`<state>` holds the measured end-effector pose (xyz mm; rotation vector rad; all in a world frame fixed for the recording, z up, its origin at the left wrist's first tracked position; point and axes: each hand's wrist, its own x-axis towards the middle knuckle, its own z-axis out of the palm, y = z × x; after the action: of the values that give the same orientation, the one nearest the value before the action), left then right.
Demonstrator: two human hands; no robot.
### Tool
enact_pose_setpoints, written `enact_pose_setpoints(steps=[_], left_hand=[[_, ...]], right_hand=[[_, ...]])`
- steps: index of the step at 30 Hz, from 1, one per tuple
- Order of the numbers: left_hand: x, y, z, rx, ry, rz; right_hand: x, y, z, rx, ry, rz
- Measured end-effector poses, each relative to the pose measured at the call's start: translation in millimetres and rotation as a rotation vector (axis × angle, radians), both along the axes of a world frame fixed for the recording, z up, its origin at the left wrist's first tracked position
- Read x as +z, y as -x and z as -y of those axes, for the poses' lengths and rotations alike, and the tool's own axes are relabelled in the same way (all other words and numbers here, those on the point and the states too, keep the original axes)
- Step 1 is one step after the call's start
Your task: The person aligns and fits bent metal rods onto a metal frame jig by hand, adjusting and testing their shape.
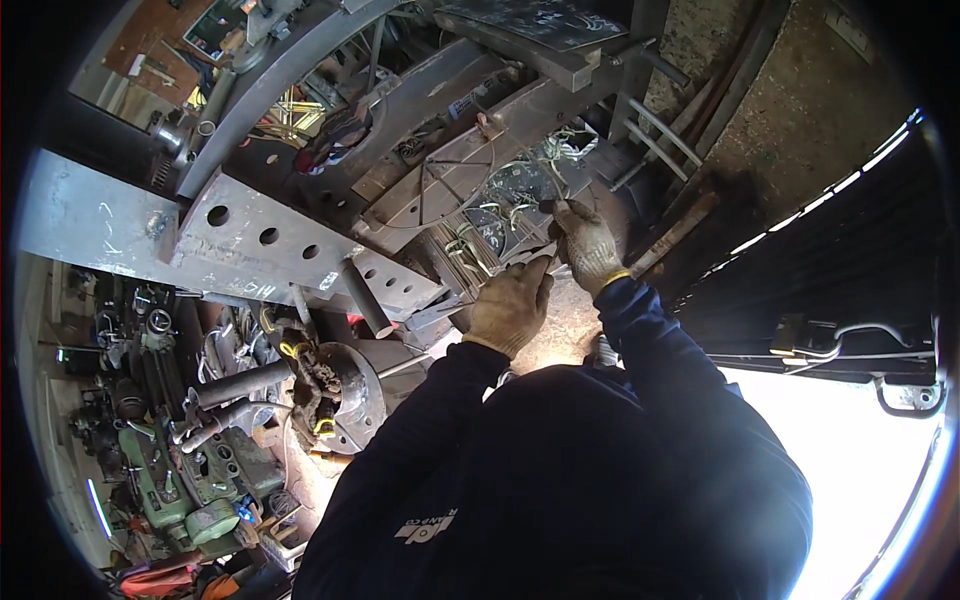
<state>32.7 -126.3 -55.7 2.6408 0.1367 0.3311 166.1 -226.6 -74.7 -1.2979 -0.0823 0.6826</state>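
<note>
Both my hands wear dirty beige knit work gloves and come close together near the middle of the view. My left hand (508, 308) is closed, its fingertips pointing at the right one. My right hand (588, 243), with a yellow cuff edge, is a little farther off and bends its fingers inward. A small dark, thin piece (545, 252) shows between the two hands; its kind is too small to tell. Just beyond them lie tangled light cords or strips (510, 212) and a stack of narrow flat bars (462, 250).
To the left runs a steel plate with round holes (268, 237), a short round bar (366, 298) jutting from it. A round metal disc (360, 398) bears dark gloves. Green machinery (165, 480) stands at lower left. Metal rods (660, 135) stick out at upper right, beside a dark door (830, 260).
</note>
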Motion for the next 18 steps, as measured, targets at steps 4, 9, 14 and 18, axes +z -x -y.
enact_pose_setpoints(steps=[4, 9, 14, 18], left_hand=[[6.3, -0.1, 6.3, 0.067, -0.017, -0.063], [6.7, -12.4, -0.3, 0.122, 0.007, 0.004], [7.8, -18.6, -23.6, 0.157, 0.012, -0.098], [17.1, -16.1, -37.0, 0.075, 0.034, -0.039]], right_hand=[[13.7, -4.2, 0.3, 0.034, -0.048, 0.017], [12.6, -24.2, -14.1, 0.13, -0.065, -0.046], [8.3, -33.5, -29.8, 0.194, -0.139, -0.16], [17.3, -29.9, -36.2, 0.199, -0.123, -0.203]])
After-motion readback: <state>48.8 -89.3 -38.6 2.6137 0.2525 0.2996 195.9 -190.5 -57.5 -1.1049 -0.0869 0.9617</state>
